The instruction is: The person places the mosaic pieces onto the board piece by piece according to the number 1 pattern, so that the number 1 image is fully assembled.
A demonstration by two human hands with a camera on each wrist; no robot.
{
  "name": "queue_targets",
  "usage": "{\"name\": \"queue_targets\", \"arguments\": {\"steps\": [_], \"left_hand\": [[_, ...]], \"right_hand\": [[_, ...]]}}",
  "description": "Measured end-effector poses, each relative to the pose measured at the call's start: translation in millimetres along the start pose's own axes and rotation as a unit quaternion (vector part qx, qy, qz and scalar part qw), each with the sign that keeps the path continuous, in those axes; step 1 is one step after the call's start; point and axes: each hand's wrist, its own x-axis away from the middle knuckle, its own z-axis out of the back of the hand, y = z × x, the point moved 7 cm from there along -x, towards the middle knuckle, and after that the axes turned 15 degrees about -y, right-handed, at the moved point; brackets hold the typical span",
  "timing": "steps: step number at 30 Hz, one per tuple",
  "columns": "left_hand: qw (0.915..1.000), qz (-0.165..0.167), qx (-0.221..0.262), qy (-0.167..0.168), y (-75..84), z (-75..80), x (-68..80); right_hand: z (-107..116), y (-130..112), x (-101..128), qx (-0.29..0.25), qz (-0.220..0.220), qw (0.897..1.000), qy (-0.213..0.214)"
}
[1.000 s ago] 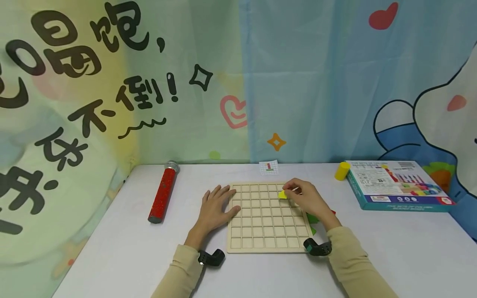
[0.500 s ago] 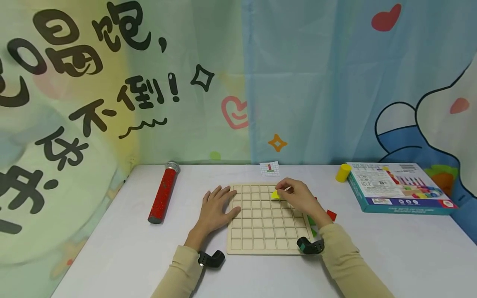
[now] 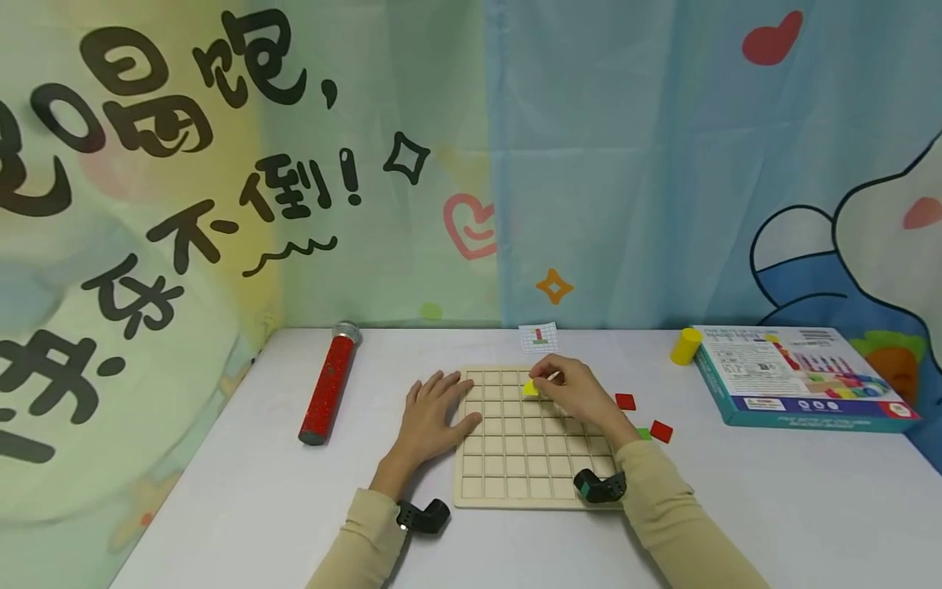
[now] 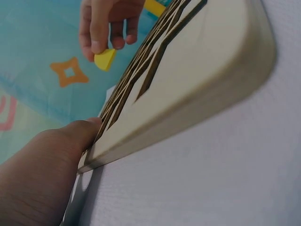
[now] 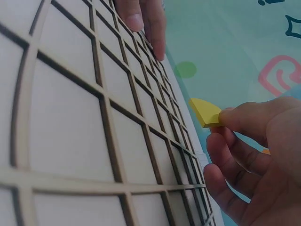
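A: What lies at the far left of the table (image 3: 243, 491)?

B: A red tube (image 3: 328, 393) with a silver cap, well apart from everything else. Next comes the left hand (image 3: 430, 417). It lies flat with straight fingers, pressing on the left edge of the wooden grid board (image 3: 515, 466), and grips nothing.

A: And over the board?

B: The right hand (image 3: 577, 393) reaches across the far rows. Its thumb and fingertips pinch a small yellow piece (image 3: 531, 388). The wrist views show the yellow piece (image 5: 205, 112) lifted just above the squares, not lying in one.

A: What sits beyond it?

B: A small card (image 3: 539, 336) lies just behind the board. To the right of the board are two red squares (image 3: 625, 401) and a green bit (image 3: 643, 433), then a yellow cylinder (image 3: 686, 346) beside a game box (image 3: 798, 376).
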Motion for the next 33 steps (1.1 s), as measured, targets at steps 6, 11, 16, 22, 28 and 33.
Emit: {"name": "queue_targets", "arguments": {"steps": [6,11,16,22,28,33], "left_hand": [[1.0000,0.000,-0.005,0.001,0.3,-0.3,-0.7],[0.9999,-0.002,-0.010,0.005,-0.9,-1.1,-1.2],[0.9998,-0.006,-0.013,0.012,-1.3,-1.5,-1.4],[0.9998,-0.004,-0.016,0.011,-0.1,-0.1,-1.2],[1.0000,-0.002,-0.009,0.003,0.0,-0.2,-1.5],[1.0000,0.002,-0.009,-0.001,0.2,-0.1,-1.2]], "right_hand": [[-5,0,-7,-0.004,-0.004,1.000,-0.007],[-10,-1,-13,-0.009,0.008,1.000,-0.015],[-14,-1,-20,-0.006,0.007,1.000,-0.015],[-17,-3,-24,-0.002,0.000,1.000,-0.012],[-20,-3,-28,0.013,-0.011,1.000,-0.015],[-23,1,-31,0.033,-0.009,0.999,-0.013]]}}
